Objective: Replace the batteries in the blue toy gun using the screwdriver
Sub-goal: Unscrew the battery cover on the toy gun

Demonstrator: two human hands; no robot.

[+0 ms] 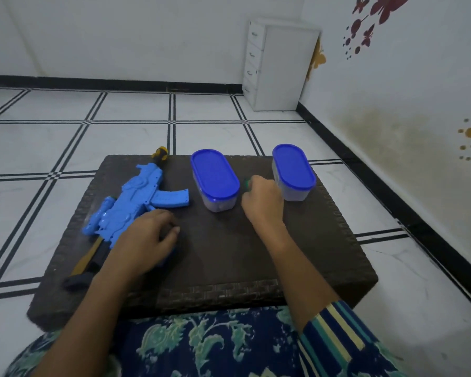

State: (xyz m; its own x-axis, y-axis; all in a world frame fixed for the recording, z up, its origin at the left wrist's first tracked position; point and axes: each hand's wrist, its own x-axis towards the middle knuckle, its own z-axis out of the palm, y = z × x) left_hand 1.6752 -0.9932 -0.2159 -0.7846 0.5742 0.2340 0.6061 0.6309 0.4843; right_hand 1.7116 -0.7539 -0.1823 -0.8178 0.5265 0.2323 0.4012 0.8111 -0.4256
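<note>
Table edge: the dark woven table [229,268] stands against the patterned lap, so everything on it is within easy reach.
Left hand: the left hand [144,238] is laid low on the table, its fingers [172,228] curled downward. A blue part shows under the palm. Whether it is clasped or only covered cannot be told.
Blue toy gun: the blue toy gun [131,202] lies flat on its side, running from under the left fingers up and away to the left, magazine pointed toward the table's middle. It is judged to be steadied this way so that it does not slide while it is opened.
Right hand: the right hand [264,202] is closed, back upward, well apart from the gun.
Screwdriver: a green end [247,183] sticks out just past the right fingers [256,187]. It is judged to be the screwdriver's handle, gripped for lifting.
Left container: a blue-lidded container [215,178] stands just left of the right fingers, lid on.
Right container: a second lidded container [292,167] stands just to their right. The contents of neither can be made out.
Stage: early. No cover is seen to be open.
</note>
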